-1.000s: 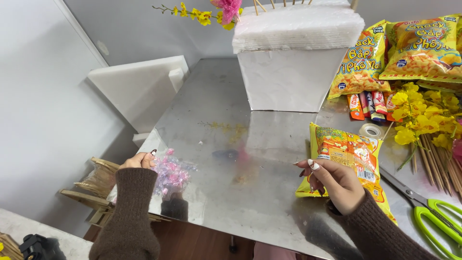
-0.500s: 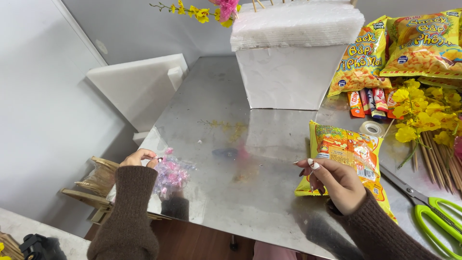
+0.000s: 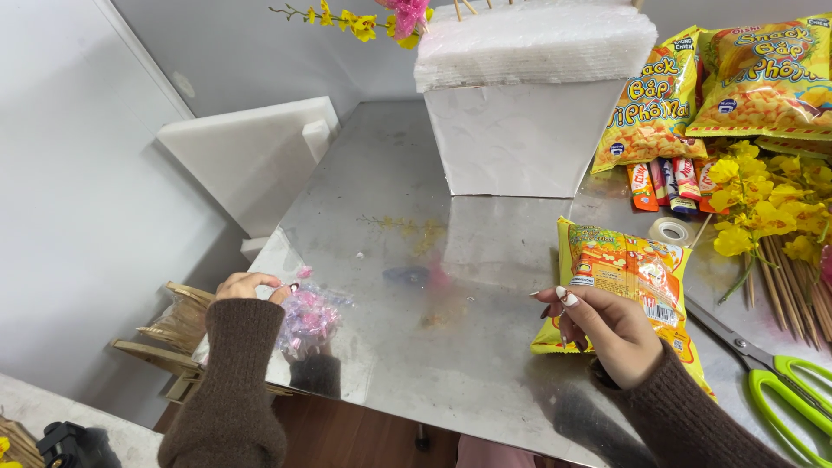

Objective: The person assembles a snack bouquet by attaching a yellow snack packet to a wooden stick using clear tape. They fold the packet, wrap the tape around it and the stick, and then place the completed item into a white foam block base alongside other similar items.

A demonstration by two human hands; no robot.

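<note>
The left hand rests at the desk's 9 o'clock edge, its fingers curled loosely against a small clear plastic bag of pink wrapped sweets; whether they truly pinch the bag cannot be told. The bag lies on the shiny steel desk, just inside its left rim. The right hand sits toward 4 o'clock, its fingers narrowed and closed on the left edge of a flat yellow-and-orange snack packet, which lies on the desk and runs under the hand. At 5 o'clock from that hand lie green-handled scissors. A small roll of clear tape sits just above the packet at 1 o'clock. Farther toward 2 o'clock are yellow artificial blossoms with a bundle of thin wooden skewers below them, a row of small wrapped candy bars, and two large yellow snack bags leaning at the back. At 12 o'clock stands a white foam block topped with a stack of thin foam sheets, with a yellow and pink flower sprig beside its top. A white board leans at 10 o'clock.
</note>
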